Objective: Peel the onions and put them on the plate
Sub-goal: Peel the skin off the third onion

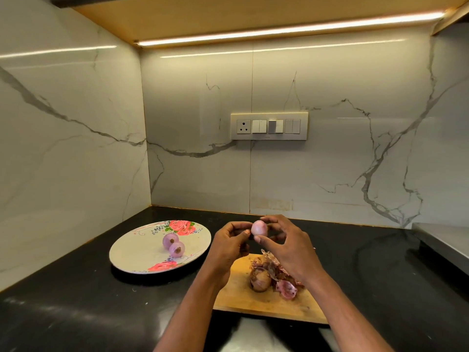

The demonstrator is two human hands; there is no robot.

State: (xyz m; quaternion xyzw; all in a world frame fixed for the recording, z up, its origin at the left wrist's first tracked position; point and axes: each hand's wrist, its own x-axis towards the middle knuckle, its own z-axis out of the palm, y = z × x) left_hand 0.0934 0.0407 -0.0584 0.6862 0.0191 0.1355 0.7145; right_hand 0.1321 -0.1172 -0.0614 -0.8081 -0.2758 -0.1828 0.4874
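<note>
Resting at the left on the black table (76, 288): a round plate (132, 252) with red rose prints, two peeled onions (173, 245) touching each other near its middle. Held up to the right of the plate, above the table's far part: a third peeled onion (259, 228), pale pink and smooth, caught between both hands. Pinching its left side with curled fingertips and thumb: the left hand (228, 240), grip narrow and closed on the onion. Cupping it from the right, index finger over the top and thumb under the near side: the right hand (286, 245), grip likewise closed on the same onion. Lying below the hands: a wooden cutting board (241, 298), partly covered by both forearms. Sitting on the board: one unpeeled onion (259, 279) with brown dry skin, and just beside it on the right a heap of papery peels (284, 283), some purple. Fixed on the marble wall behind: a switch panel (269, 126) with a socket. Glowing overhead: a light strip (291, 29) under the wooden shelf.
</note>
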